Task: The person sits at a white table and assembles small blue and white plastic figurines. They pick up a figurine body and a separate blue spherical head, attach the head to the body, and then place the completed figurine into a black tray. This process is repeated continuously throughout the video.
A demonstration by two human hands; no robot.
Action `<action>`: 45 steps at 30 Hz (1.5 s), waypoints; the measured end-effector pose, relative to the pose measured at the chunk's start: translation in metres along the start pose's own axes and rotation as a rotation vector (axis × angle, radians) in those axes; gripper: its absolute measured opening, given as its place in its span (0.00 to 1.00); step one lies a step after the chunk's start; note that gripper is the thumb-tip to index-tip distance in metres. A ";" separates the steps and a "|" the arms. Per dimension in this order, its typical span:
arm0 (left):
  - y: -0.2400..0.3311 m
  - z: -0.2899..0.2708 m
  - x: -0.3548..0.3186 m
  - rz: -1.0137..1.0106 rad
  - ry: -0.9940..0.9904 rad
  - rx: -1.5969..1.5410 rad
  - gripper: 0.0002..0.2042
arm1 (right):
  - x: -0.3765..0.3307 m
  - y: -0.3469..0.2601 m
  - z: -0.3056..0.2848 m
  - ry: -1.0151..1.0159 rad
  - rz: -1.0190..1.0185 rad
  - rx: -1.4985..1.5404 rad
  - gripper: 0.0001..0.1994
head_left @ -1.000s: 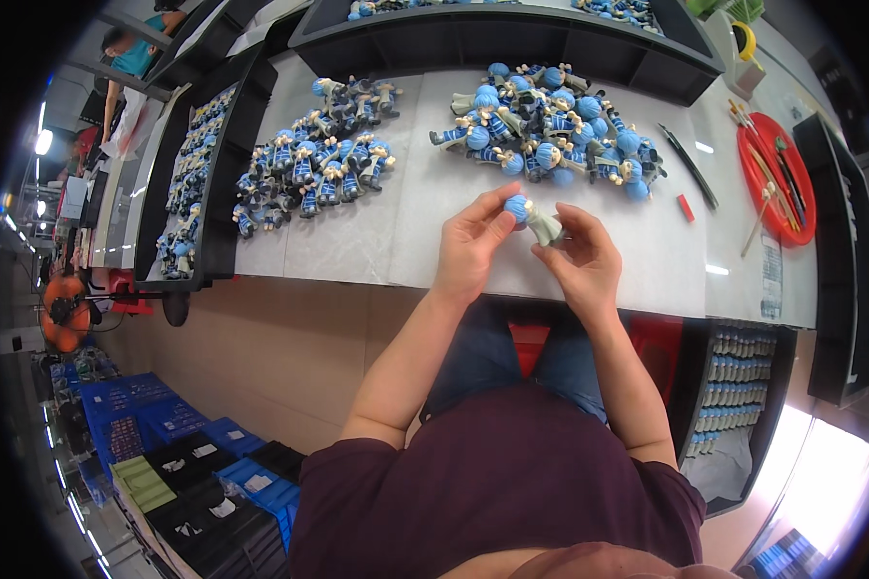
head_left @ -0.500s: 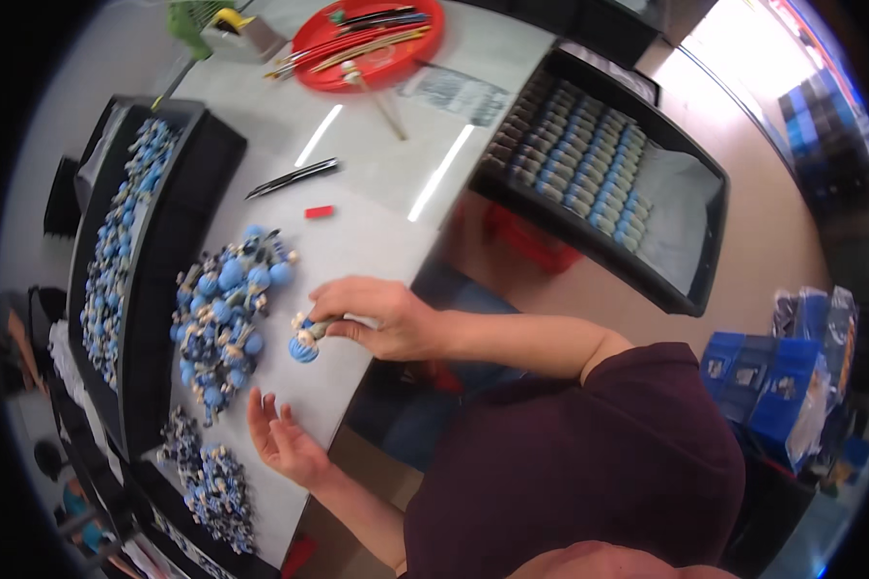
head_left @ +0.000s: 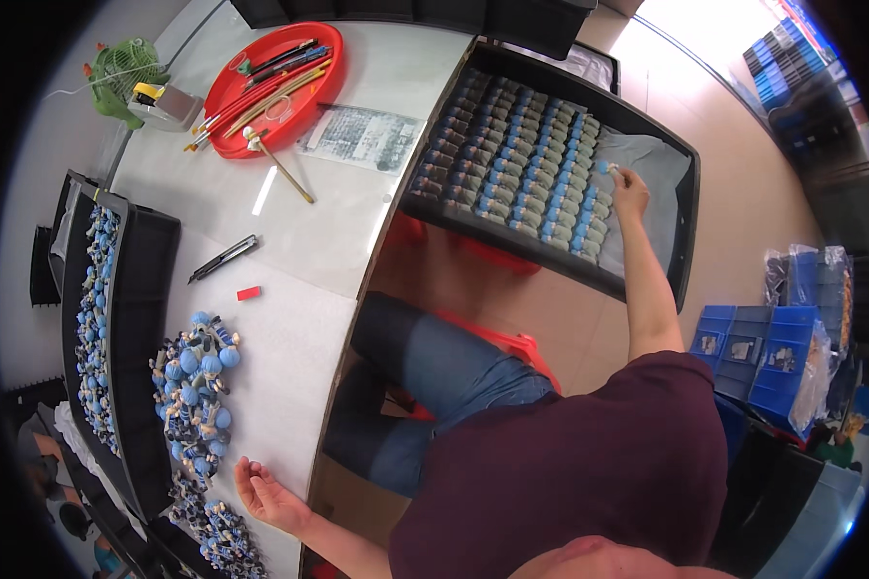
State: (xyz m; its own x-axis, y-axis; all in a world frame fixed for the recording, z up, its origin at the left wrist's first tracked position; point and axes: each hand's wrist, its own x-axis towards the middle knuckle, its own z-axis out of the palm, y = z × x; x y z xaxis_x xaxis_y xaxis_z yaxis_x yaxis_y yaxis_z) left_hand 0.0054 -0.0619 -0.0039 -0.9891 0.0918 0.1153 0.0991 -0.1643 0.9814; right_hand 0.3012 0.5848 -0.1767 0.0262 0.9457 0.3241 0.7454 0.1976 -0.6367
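Head view, the only one. Right hand (head_left: 630,193) is out at arm's length over the black tray (head_left: 686,227), fingertips pinching a small blue-haired figurine (head_left: 604,168). Key relation: figurine sticks out on the left side of the grip, blue head leading, pointing away from the palm and toward the packed rows of figurines (head_left: 521,154). It sits right at the border where the rows give way to the bare grey liner (head_left: 661,183), near the upper end of the last, partly filled row. Long axis looks roughly in line with the fingertips, but it's small from here and the body is mostly behind the fingers, so take that loosely. Can't tell if it touches the liner or hangs just above it.

Right hand is by far the nearer one. Left hand (head_left: 268,497) is well apart, low over the desk (head_left: 290,357), fingers loosely curled and parted, nothing visible in that grip. Closest to it: the big loose pile of figurines (head_left: 198,396), just beside the fingertips, and a smaller pile (head_left: 217,540) to its lower left. Long black bin (head_left: 150,338) runs behind the big pile. Further up the desk: red block (head_left: 249,293), black cutter (head_left: 224,259), red plate (head_left: 309,104) with brushes, all well apart from both hands.
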 end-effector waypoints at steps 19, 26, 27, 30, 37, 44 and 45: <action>0.011 0.011 -0.007 -0.013 0.115 0.020 0.11 | -0.006 -0.077 0.034 -0.170 -0.317 0.283 0.18; 0.010 0.014 -0.002 -0.028 0.090 0.056 0.11 | -0.189 -0.335 -0.010 -0.580 -0.714 1.023 0.10; 0.010 0.015 -0.001 -0.018 0.086 0.058 0.10 | -0.216 -0.356 -0.016 -0.674 -0.781 1.046 0.09; 0.007 0.013 -0.002 0.036 0.065 0.116 0.09 | -0.289 -0.418 -0.040 -0.871 -1.126 1.071 0.11; 0.018 0.025 -0.026 0.564 -0.031 0.597 0.12 | -0.379 -0.504 -0.052 -0.886 -1.573 0.971 0.19; -0.007 0.029 -0.090 0.479 -0.231 0.495 0.12 | -0.397 -0.512 -0.032 -0.815 -1.655 0.734 0.20; -0.014 0.028 -0.099 0.432 -0.230 0.464 0.11 | -0.398 -0.512 -0.032 -0.806 -1.662 0.741 0.20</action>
State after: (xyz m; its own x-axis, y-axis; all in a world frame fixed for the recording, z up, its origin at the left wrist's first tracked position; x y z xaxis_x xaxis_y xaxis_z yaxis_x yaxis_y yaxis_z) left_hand 0.1048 -0.0414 -0.0243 -0.8069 0.3278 0.4914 0.5679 0.2012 0.7982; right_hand -0.0692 0.0994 0.0429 -0.6873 -0.4106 0.5992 -0.6605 0.6964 -0.2805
